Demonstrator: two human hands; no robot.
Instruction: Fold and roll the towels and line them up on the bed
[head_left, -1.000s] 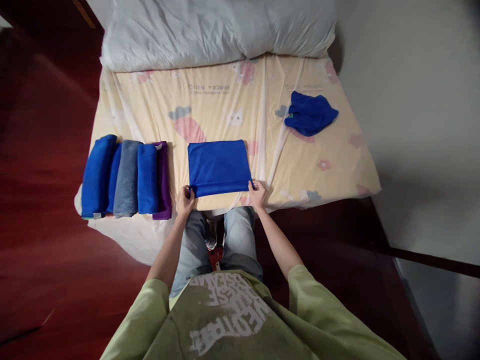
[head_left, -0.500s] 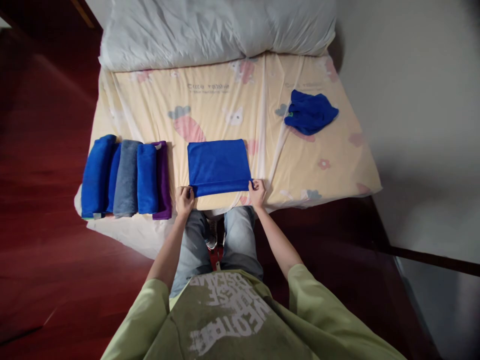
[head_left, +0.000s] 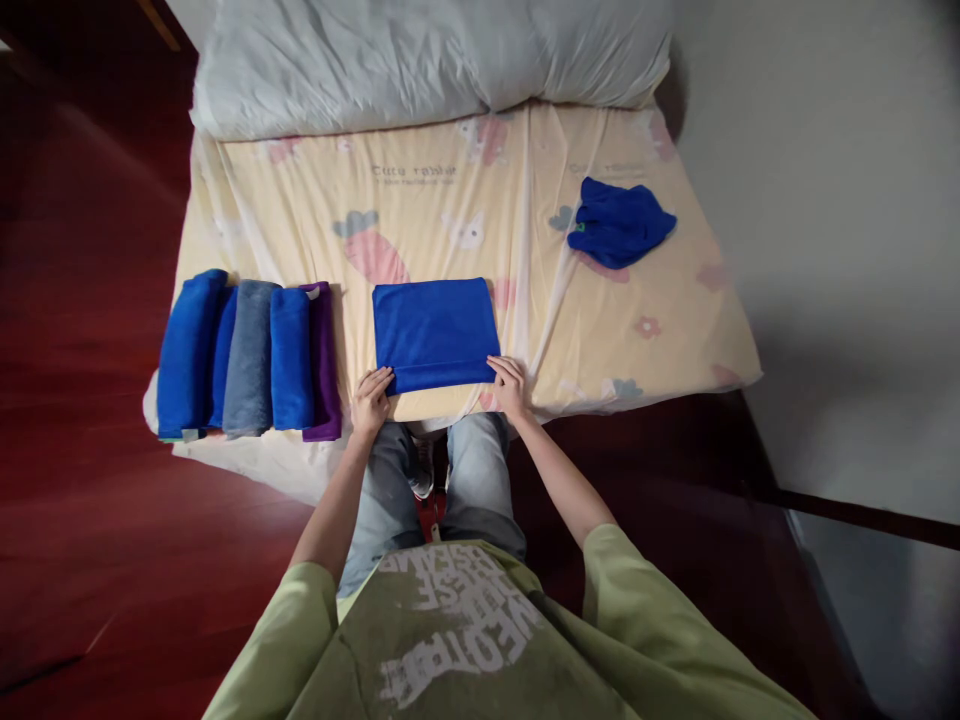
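A blue towel point(head_left: 435, 325) lies spread as a flat rectangle on the bed, with a narrow strip folded over along its near edge. At the near left corner, my left hand point(head_left: 370, 400) rests its stretched-out fingers on the folded strip. My right hand point(head_left: 510, 386) lies likewise on the near right corner, fingers extended over the fold. Left of these sits a row of folded towels: a thick blue towel point(head_left: 191, 355), a grey towel point(head_left: 250, 358), another blue towel point(head_left: 291, 358) and a purple towel point(head_left: 324, 365).
A crumpled blue cloth point(head_left: 624, 223) lies farther back on the right of the bed sheet point(head_left: 450, 235), which has rabbit and carrot prints. A grey-white quilt point(head_left: 427, 65) is bunched along the far side. A pale wall point(head_left: 832, 200) stands at right.
Both hands have gone from pinching the near corners to laying straightened fingers on the folded strip. The right hand has shifted slightly left. The towel stays in place.
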